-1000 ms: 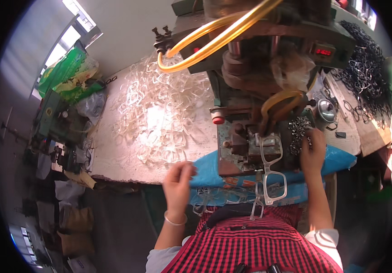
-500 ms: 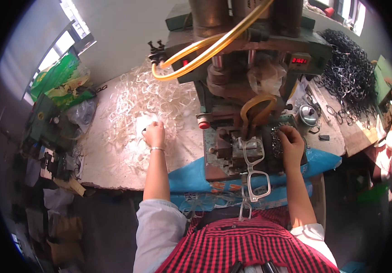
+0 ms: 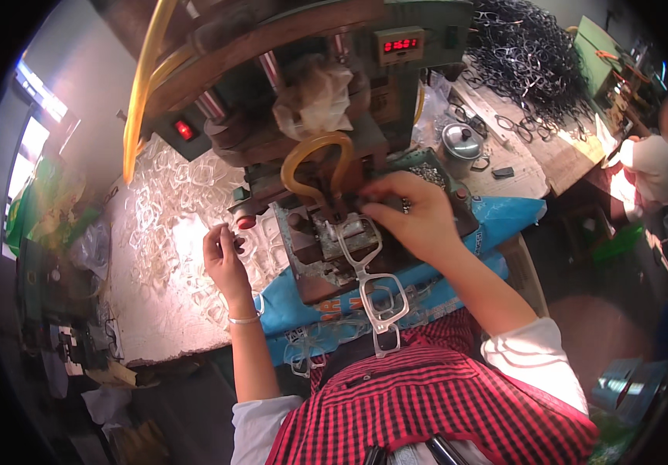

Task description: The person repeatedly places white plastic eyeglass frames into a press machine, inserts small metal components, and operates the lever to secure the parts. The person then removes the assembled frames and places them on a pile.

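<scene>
My right hand (image 3: 415,213) reaches over the press's lower block (image 3: 322,240), its thumb and fingers pinched together beside the amber tube (image 3: 303,167). Whatever the pinch holds is too small to make out. A clear spectacle frame (image 3: 365,267) rests with its upper end on the block, and its lower part hangs toward my apron over other clear frames. Past my right fingers lies a heap of tiny metal pieces (image 3: 427,172). My left hand (image 3: 227,260) hovers next to the red push button (image 3: 246,222), fingers loosely curled and apart, with nothing visible in them.
Clear spectacle frames (image 3: 187,186) are heaped on the table to the left. The green press (image 3: 396,77) fills the upper middle. At right stand a lidded metal pot (image 3: 462,143) and a tangled black frame pile (image 3: 528,54). Blue plastic sheeting (image 3: 504,213) covers the front edge.
My left hand has left the clear frame pile and come toward the red button. My right hand has moved from the metal pieces to the block. The view has turned and shifted right.
</scene>
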`<state>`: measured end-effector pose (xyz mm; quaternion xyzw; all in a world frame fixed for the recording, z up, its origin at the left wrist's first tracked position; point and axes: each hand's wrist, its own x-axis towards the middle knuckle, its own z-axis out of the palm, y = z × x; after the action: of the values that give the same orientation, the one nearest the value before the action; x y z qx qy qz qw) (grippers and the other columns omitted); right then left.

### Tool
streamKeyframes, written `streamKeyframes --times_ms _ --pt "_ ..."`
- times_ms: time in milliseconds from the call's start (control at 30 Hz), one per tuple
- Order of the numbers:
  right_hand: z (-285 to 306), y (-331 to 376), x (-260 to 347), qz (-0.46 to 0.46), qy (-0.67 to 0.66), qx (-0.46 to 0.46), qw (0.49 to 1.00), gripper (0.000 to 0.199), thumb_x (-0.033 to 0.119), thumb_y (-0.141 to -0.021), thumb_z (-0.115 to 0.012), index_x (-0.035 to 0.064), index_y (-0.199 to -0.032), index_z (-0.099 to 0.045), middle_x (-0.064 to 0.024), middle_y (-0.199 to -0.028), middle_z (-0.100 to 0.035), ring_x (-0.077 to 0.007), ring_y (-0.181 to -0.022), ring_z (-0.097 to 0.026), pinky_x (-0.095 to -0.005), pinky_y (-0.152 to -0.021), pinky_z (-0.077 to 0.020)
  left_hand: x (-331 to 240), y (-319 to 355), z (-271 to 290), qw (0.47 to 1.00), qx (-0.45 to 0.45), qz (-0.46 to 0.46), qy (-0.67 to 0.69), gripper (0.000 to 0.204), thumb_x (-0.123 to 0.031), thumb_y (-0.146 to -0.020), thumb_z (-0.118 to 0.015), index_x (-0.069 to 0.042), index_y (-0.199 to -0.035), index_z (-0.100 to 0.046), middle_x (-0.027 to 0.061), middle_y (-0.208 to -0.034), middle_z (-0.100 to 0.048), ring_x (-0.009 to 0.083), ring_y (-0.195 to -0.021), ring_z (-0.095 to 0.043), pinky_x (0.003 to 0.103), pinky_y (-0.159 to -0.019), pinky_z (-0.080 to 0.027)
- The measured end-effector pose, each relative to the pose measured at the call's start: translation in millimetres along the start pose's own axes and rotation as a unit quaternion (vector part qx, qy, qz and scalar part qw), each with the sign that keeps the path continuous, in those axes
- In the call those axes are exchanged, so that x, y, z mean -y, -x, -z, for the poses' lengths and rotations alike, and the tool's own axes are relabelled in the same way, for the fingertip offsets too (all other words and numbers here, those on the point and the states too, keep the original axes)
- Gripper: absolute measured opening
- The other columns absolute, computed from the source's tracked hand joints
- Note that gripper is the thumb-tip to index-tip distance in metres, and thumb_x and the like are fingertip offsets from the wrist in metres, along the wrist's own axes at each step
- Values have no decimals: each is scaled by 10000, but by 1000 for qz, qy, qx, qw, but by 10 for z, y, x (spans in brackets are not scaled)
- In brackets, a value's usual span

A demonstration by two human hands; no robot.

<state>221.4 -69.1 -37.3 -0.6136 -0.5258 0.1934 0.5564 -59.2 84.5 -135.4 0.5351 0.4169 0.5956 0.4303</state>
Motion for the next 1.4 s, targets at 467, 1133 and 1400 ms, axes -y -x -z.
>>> streamKeyframes --times_ms 467,1133,1400 --pt "-391 59 139 -112 -343 12 933 539 -47 -770 -698 -9 -1276 -517 -84 -1073 -654 -112 -906 -634 -249 -814 -499 -1451 287 -714 943 95 -246 203 155 -156 -1014 -542 -64 -1139 -543 117 -1027 -650 192 -919 -629 376 -756 -547" --pt "-67 44 -148 -89 -296 -66 949 148 49 -893 -672 -4 -1031 -679 -58 -919 -705 -105 -867 -656 -235 -805 -496 -1544 356 -812 965 82 -220 120 108 -83 -979 -578 -11 -1051 -540 124 -988 -637 183 -882 -641 361 -705 -597" --pt "-386 102 -69 64 -87 -82 991 160 25 -807 -710 28 -967 -724 -116 -1010 -682 -239 -899 -669 -309 -831 -509 -1254 760 -641 975 46 -148 158 90 -92 -986 -551 -45 -1062 -538 101 -978 -626 166 -861 -610 335 -689 -554"
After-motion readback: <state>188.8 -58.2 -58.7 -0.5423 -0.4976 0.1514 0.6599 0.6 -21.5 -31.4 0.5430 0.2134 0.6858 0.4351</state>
